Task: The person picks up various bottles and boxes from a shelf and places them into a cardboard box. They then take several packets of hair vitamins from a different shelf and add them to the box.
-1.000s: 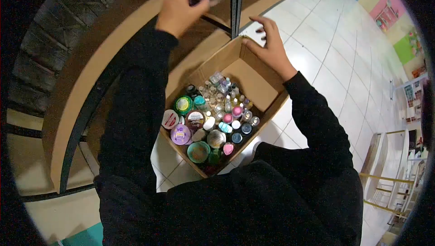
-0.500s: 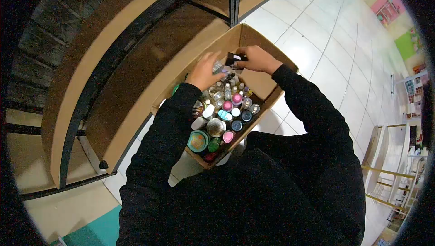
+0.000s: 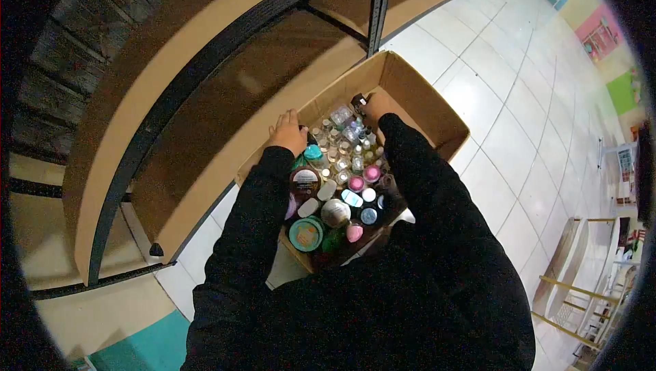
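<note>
A cardboard box holds many small bottles and jars, standing close together. Inside its far part, my right hand grips a small black box with a light mark on it. My left hand rests by the left wall with its fingers apart, close to a teal-capped bottle. Clear glass bottles fill the middle. Nearer to me are pink caps, a round teal jar and a white-lidded jar. My right sleeve hides part of the right side.
A shelving unit with black metal frame and brown boards stands along the left, right beside the box. White tiled floor stretches to the right. A white rack with gold rails stands at the lower right.
My right hand has lowered deeper into the box with the small black box. My left hand has moved from over the bottles to the left wall. The view has shifted slightly.
</note>
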Tool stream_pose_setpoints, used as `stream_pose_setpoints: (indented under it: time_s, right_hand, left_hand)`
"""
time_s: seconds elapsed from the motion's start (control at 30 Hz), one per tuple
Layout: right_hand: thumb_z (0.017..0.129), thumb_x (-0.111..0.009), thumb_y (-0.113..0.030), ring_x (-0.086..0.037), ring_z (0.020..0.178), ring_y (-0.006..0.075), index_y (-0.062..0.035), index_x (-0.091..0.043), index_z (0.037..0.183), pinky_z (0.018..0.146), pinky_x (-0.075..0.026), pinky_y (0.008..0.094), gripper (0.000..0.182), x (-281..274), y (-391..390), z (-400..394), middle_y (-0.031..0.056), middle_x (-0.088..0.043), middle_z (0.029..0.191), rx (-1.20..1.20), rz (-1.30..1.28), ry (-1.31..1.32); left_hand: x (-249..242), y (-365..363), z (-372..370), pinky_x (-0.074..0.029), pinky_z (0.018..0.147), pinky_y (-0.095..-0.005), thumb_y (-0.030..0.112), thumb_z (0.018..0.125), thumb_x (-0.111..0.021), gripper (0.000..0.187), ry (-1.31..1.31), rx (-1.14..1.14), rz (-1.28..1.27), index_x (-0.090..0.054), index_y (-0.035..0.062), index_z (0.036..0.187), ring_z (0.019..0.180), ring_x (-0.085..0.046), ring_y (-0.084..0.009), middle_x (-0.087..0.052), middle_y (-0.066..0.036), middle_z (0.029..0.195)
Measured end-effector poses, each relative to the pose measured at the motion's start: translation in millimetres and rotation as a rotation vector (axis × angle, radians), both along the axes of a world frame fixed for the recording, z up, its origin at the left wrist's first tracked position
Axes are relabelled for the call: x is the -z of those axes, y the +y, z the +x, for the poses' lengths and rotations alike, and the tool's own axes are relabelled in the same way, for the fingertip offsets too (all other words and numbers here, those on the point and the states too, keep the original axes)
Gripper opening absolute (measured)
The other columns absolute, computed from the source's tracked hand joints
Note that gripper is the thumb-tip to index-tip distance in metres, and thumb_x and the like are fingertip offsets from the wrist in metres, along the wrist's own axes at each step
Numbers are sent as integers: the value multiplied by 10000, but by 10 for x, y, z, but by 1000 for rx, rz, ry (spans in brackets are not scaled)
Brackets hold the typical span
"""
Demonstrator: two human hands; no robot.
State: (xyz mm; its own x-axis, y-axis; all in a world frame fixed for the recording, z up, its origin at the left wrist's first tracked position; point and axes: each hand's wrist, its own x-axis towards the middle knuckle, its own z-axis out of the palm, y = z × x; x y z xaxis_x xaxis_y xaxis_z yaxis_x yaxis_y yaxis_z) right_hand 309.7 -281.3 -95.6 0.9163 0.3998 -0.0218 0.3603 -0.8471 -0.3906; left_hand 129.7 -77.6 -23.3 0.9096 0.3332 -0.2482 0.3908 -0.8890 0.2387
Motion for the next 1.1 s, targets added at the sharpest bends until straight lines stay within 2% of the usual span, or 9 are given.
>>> stream_pose_setpoints:
  time_s: [0.2, 0.3, 0.4, 0.53, 0.63, 0.77, 0.93, 0.97, 1.1]
  right_hand:
    - [726, -680, -325, -653, 861, 348, -14, -675, 954, 752, -526, 422, 386, 371, 278, 134, 197, -668, 936, -47, -132, 211]
    - [732, -698, -260, -642, 765, 339, -13, -698, 848, 718, -504, 405, 273, 627, 264, 130, 193, -662, 802, -21, -114, 122]
    - [731, -706, -270, -640, 775, 344, -11, -697, 850, 726, -504, 415, 285, 645, 225, 119, 194, -663, 824, -84, -80, 135]
    - [784, -640, -229, -642, 850, 341, -13, -686, 969, 779, -499, 402, 289, 560, 136, 108, 211, -658, 948, -97, 51, 243]
    - [794, -606, -198, -625, 931, 344, -9, -635, 1104, 831, -487, 385, 365, 517, 133, 94, 224, -637, 1041, -119, -49, 236]
    - [770, -618, -188, -605, 920, 402, -40, -615, 1045, 812, -487, 448, 312, 406, 80, 60, 234, -631, 984, 2, 248, 47]
    - [796, -573, -94, -549, 963, 387, -15, -562, 1038, 837, -453, 426, 255, -784, 252, 215, 231, -579, 972, -91, 738, -332]
    - [796, -574, -84, -540, 971, 380, -13, -556, 1044, 844, -448, 420, 258, -1103, 310, 216, 226, -566, 984, -134, 762, -363]
    - [790, -592, -70, -526, 980, 372, -16, -542, 1069, 859, -438, 409, 289, -2005, 561, 308, 208, -536, 1020, -261, 843, -457]
  left_hand:
    - [-47, 28, -6, -207, 1085, -546, 315, 858, -525, 701, 5, -10, -37, -233, 27, 1427, 1354, -274, -300, -290, -158, 1464]
    - [-38, 41, 23, -204, 1092, -534, 315, 851, -528, 707, 9, -1, -42, -237, 25, 1425, 1352, -278, -306, -295, -166, 1459]
    - [-18, 50, 8, -206, 1099, -513, 307, 845, -529, 711, 8, 2, -41, -235, 23, 1426, 1352, -278, -310, -294, -169, 1459]
    - [-62, 29, -9, -209, 1107, -486, 292, 838, -525, 711, 7, 16, -72, -230, 27, 1429, 1354, -275, -307, -291, -166, 1461]
    - [-36, 15, -15, -208, 1107, -489, 286, 831, -527, 718, 26, 9, -62, -226, 34, 1432, 1355, -273, -305, -293, -161, 1461]
    - [56, 49, -34, -202, 1103, -506, 284, 822, -530, 726, 1, 26, -55, -225, 38, 1433, 1355, -272, -303, -294, -163, 1458]
    - [-31, 23, -26, -196, 1103, -520, 280, 815, -529, 728, 21, 2, -71, -227, 40, 1432, 1355, -273, -302, -292, -159, 1459]
    - [154, 58, -37, -290, 1075, -453, 255, 785, -540, 704, -154, 51, 25, -293, 19, 1400, 1240, -426, -384, -421, -246, 1354]
    - [-354, 89, 123, -439, 904, -454, 249, 805, -531, 389, -308, 172, 50, -542, 50, 1139, 1041, -558, -364, -572, -211, 1116]
